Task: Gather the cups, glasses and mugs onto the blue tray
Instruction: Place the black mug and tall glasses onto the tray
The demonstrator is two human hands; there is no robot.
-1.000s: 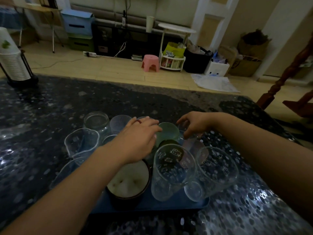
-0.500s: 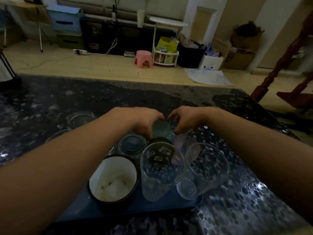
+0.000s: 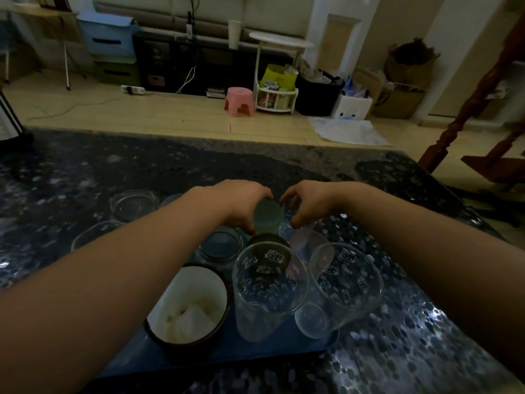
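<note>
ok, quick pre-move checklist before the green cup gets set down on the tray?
1. Left hand grips green cup: ok.
2. Right hand on the clear cup beside it: hold cannot tell, fingers hide it.
3. Free spot on blue tray under the cup: cannot tell, far end is crowded.
4. Two printed glasses upright on tray: ok.
5. White-lined mug seated on tray: ok.
6. All glassware gathered: not ok, glass at far left looks off the tray.

Dim room, pale wooden floor [image 3: 170,115]. A pink stool [image 3: 239,101] stands on it; just right, a white round side table [image 3: 279,44], behind it a dark low cabinet [image 3: 170,64].
</note>
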